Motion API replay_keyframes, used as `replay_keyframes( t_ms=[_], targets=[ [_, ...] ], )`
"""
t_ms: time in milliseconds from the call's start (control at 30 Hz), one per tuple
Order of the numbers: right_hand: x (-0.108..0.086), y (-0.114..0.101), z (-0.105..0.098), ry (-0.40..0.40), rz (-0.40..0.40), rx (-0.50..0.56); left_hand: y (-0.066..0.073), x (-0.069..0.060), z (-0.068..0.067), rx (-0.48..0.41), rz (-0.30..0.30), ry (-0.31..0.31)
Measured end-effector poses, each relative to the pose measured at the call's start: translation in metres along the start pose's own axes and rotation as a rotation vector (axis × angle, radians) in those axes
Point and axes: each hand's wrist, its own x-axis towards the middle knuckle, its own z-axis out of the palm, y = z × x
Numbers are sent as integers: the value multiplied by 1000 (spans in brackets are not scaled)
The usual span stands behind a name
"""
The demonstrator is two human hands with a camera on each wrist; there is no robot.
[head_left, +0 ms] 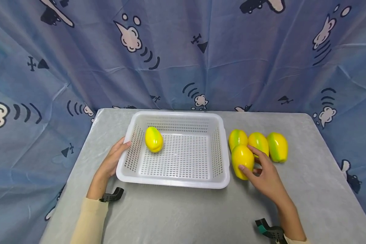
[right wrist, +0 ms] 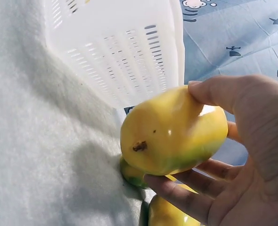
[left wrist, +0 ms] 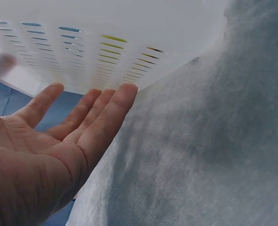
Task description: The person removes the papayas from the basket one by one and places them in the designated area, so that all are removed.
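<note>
A white perforated basket (head_left: 174, 183) stands on the table with one yellow-green fruit (head_left: 154, 139) inside, toward its left. My left hand (head_left: 111, 161) holds the basket's left side, thumb over the rim; in the left wrist view the fingers of the left hand (left wrist: 77, 136) touch the outer wall of the basket (left wrist: 176, 28). Just right of the basket, my right hand (head_left: 266, 176) grips a yellow fruit (head_left: 242, 161) between thumb and fingers. The right wrist view shows this fruit (right wrist: 174, 132) held by the right hand (right wrist: 242, 155), with other fruits partly hidden below it.
Three more yellow-green fruits stand in a row behind and right of the held one: left (head_left: 238, 138), middle (head_left: 258, 144) and right (head_left: 277, 146). The grey table (head_left: 177, 217) reaches back to a blue patterned curtain (head_left: 170, 67).
</note>
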Motion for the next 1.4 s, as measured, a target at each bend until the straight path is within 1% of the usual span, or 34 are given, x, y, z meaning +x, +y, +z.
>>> replay_keyframes(
  t_ms=[133, 300, 500, 700, 867, 1100, 1400],
  targets=[
    [0, 3, 1, 5, -17, -3, 1, 0, 0, -2, -7, 1],
    [-1, 6, 2, 4, -11, 6, 4, 0, -3, 16, 0, -5],
    [-2, 8, 2, -16, 12, -11, 6, 0, -4, 13, -1, -8],
    [-2, 10, -1, -35, 40, -25, 4, 0, -3, 15, 0, -5],
    [-2, 12, -5, -33, 65, -36, 3, 0, -4, 11, 1, -3],
    [-3, 14, -10, -32, 122, -54, 2, 0, -3, 16, -1, -1],
    [-6, 15, -10, -31, 140, -129, 1, 1, -1, 1, -10, 1]
  ],
)
